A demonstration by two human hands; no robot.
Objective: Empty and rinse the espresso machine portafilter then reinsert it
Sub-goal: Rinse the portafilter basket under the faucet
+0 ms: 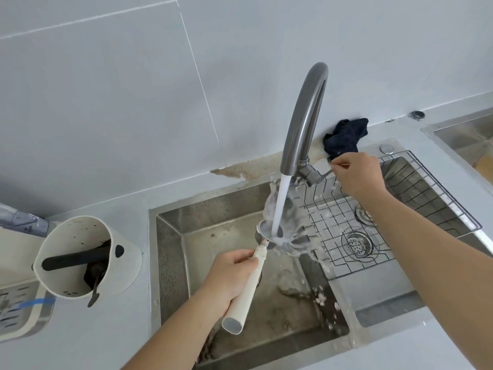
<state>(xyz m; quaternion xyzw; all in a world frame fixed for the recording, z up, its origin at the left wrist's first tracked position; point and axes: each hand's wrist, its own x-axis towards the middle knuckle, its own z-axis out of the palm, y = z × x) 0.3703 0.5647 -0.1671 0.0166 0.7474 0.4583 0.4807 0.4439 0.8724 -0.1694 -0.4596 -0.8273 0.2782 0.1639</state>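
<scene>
The fingers (240,259) of the left hand (226,276) were clamped around the cream handle of the portafilter (249,287), which slanted up from the lower middle of the view so that its metal basket sat over the sink (186,236) directly under the faucet (304,116). A white stream of water (280,206) fell into the basket and burst outward in a wide splash. The right hand (358,173) reached across to the faucet's lever (326,172), its fingers pinched together on it. A wire rack (426,182) lay across the right part of the steel sink, with two round drains visible beneath it, and dark grounds speckled the basin floor. A dark blue cloth (344,138) was bunched on the ledge behind the faucet. To the left, on the pale grey desk (120,329), stood a white knock box (88,255) with a black bar across its mouth and dark grounds inside. Large pale grey tiles (120,89) covered the wall, stained brown along the seam behind the sink. No brand or writing could be read anywhere.
</scene>
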